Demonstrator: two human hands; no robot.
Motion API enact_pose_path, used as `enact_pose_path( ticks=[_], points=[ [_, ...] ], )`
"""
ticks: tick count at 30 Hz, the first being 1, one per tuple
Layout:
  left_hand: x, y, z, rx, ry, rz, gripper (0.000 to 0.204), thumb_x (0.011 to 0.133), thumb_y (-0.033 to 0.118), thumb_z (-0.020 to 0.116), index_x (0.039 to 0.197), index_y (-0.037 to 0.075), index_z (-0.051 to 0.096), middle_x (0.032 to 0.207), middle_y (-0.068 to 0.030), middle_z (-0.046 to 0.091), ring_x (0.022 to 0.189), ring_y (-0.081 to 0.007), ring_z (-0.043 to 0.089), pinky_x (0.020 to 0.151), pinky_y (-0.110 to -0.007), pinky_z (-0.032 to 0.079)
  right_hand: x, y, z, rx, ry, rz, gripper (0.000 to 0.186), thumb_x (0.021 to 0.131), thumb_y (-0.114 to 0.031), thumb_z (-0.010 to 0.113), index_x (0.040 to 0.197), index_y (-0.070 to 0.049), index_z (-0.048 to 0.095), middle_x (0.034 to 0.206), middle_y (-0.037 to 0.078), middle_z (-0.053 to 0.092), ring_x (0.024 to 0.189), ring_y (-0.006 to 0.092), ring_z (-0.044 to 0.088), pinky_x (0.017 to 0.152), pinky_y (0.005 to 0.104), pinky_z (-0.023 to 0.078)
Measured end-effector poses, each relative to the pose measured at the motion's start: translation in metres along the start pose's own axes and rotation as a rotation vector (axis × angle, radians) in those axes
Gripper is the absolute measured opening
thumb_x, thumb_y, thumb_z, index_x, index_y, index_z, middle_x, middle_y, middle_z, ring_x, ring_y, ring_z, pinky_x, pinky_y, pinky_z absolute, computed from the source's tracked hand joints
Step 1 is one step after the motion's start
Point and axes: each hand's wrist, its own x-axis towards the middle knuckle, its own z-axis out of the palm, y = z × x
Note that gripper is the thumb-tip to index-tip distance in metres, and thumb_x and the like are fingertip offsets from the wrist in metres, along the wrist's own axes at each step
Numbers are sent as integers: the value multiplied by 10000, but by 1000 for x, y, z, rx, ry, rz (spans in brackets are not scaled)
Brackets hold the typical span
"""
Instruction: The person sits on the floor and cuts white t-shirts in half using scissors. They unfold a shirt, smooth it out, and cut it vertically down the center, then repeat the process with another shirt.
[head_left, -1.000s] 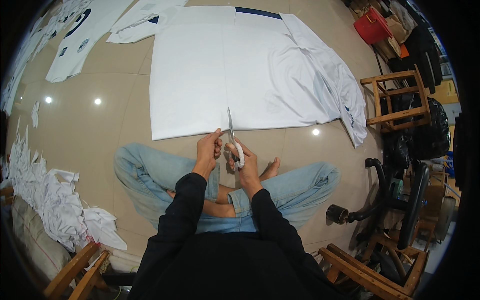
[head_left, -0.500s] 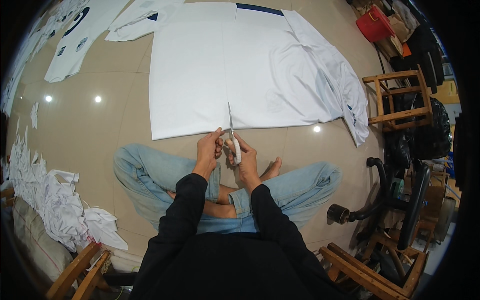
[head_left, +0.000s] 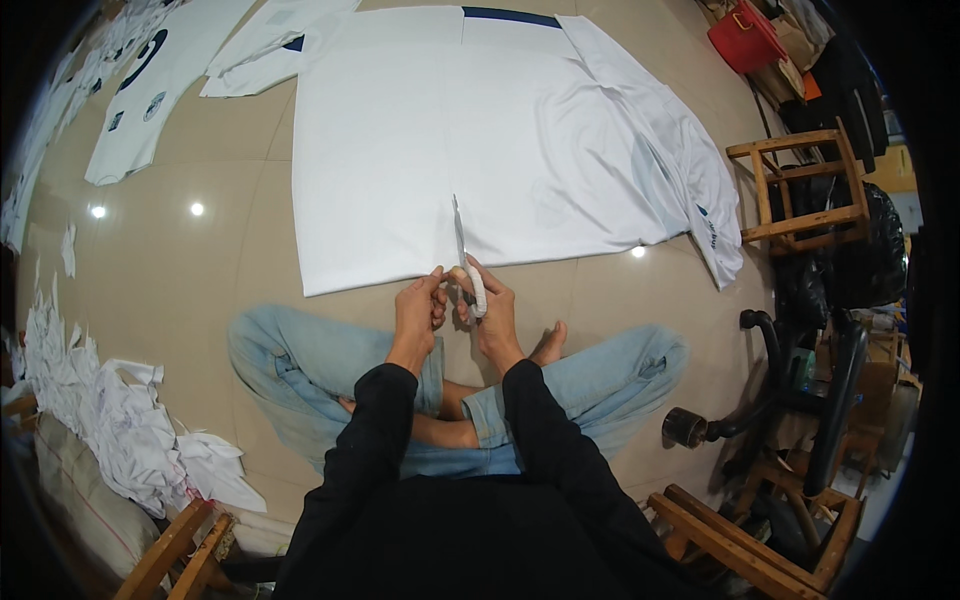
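A white jersey (head_left: 390, 160) is spread across the beige tiled floor (head_left: 235, 265), directly in front of the person's crossed legs, which are clad in pale blue jeans (head_left: 300, 350). A navy strip (head_left: 512, 17) is seen along its far edge, while its right side is gathered in loose folds. A pair of scissors (head_left: 461, 238) is held in the right hand (head_left: 494, 312), with the fingers curled about a handle wrapped in white; the blades are pointed away from the body, over the jersey's near edge, and are seen almost in line with each other. Whether a blade is passed beneath the cloth cannot be told. The near edge is pinched by the left hand (head_left: 420, 308) between thumb and forefinger, just left of the scissors, the other fingers being folded in. At far left, a printed white fabric piece (head_left: 145, 95) is laid flat, and white cloth scraps (head_left: 125, 425) are heaped nearer the body, beside a pale sack (head_left: 95, 500). On the right, a wooden stool (head_left: 805, 225) is placed near a black plastic bag (head_left: 872, 250), and a red bucket (head_left: 742, 40) is set farther back.
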Motion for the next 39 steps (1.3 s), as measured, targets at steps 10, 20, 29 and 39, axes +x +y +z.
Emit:
enact_pose_path(
  ticks=[10,20,29,39],
  points=[
    [1,-1,2,14,28,-10,245,939,268,666,997,30,658,609,36,506,446,-42,398,379,-200,259,19,2,2,-62,-25,-21,580,860,-184,769,1363,-6,543,810,34,653,516,71,525,455,206,392],
    [-1,2,4,34,30,-4,271,948,272,648,1015,10,655,613,33,496,442,-55,395,385,-215,258,24,2,3,-65,-11,-23,576,847,-184,787,1339,12,560,772,28,645,493,57,513,436,206,399],
    [-1,1,4,38,5,-11,251,952,282,647,1000,36,663,612,38,490,452,-43,396,400,-201,269,54,-13,20,-5,-4,-23,566,842,-171,787,1331,11,569,754,10,621,483,55,502,429,207,386],
    [6,-4,1,23,31,-12,279,956,299,647,1010,26,653,612,30,494,431,-49,382,386,-205,258,62,-9,19,-61,-36,-48,582,842,-181,790,1343,9,560,779,17,626,496,60,498,451,215,399]
  ],
)
